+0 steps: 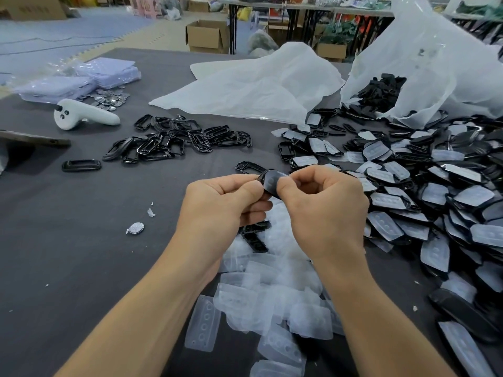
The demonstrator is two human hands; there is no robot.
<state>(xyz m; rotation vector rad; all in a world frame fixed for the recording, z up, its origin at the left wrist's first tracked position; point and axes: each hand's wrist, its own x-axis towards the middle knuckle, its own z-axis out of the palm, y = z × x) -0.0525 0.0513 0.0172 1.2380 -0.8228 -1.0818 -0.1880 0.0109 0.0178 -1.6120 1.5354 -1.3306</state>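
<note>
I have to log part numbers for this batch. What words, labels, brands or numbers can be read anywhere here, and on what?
None can be read.
The cardboard box at the far left back bears a dark print, too blurred to read.
The black shell pinched between the left hand and the right hand shows no legible marking.
</note>
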